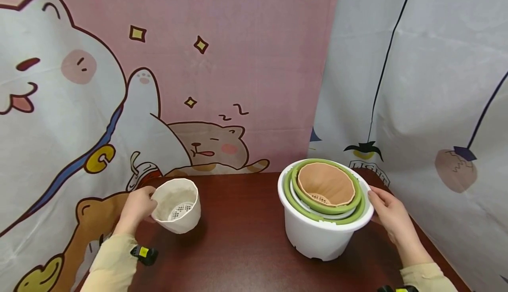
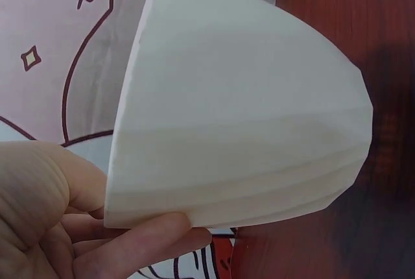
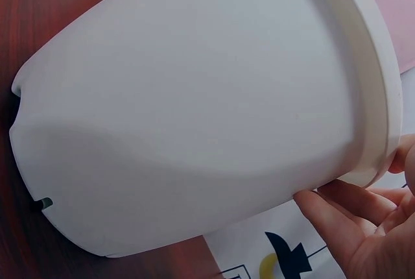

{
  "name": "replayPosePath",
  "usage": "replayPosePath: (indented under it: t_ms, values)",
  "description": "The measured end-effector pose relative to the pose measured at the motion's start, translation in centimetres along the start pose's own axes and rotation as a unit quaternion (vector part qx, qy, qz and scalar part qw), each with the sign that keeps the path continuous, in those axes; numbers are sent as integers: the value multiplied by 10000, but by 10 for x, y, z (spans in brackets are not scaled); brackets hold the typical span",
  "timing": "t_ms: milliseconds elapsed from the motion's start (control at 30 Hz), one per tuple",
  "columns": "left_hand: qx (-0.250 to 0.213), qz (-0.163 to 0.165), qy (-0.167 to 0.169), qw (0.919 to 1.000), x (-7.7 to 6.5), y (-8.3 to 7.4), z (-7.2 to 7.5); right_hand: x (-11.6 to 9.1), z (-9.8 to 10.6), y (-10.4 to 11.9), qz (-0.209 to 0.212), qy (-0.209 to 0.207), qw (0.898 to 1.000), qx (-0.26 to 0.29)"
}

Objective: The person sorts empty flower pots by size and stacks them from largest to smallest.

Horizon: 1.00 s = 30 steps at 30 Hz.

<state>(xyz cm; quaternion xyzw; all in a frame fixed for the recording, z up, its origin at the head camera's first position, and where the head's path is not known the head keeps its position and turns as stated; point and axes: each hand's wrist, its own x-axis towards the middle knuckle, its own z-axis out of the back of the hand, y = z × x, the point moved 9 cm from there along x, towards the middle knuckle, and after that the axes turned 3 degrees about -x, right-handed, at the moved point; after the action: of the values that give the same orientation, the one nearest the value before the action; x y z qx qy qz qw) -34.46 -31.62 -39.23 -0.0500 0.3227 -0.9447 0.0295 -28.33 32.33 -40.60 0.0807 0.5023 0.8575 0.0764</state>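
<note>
On the left, my left hand point(image 1: 136, 208) pinches the rim of a small cream faceted flower pot point(image 1: 188, 218), thumb inside and fingers under the outer wall. The pot tilts, its mouth facing me, and round drainage holes show in its bottom. At the right, my right hand point(image 1: 390, 216) holds the rim of a large white flower pot point(image 1: 315, 239), fingers bent beneath the lip in the right wrist view. Nested in that pot are a green pot point(image 1: 337, 221), a smaller green pot point(image 1: 359, 192) with a white rim around it, and an orange-tan pot point(image 1: 329, 179) innermost.
Both pots are over a dark red-brown wooden table point(image 1: 238, 239). Behind it hangs a pink cloth point(image 1: 254, 62) printed with cartoon cats, and a pale cloth point(image 1: 428, 84) with printed hanging lamps closes off the right side.
</note>
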Motion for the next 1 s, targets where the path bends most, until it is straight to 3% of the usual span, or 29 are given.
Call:
replayPosePath:
  t_ms: [500,1000]
  values:
    - [-138,-261,48,9996,14,-36,-15,-1,0,1,-5,60,10000,-35]
    - [-108,-703,92,9974,19,-89,-24,-1,1,2,6,18,10000,-1]
